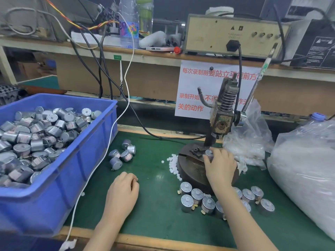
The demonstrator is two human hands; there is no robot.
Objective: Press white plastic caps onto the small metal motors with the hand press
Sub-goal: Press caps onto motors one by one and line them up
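Observation:
The hand press stands on a round dark base on the green mat. My right hand grips a small metal motor on the base's fixture, under the ram. My left hand rests on the mat in front of the blue bin, fingers curled; whether it holds anything is hidden. Loose white caps lie left of the base. Several upright motors stand in front of the base. A few more motors lie at mid-mat.
A blue bin full of motors fills the left. Clear plastic bags of white caps sit at the right, one behind the press. The press lever angles up to the right. Cables hang from the shelf above.

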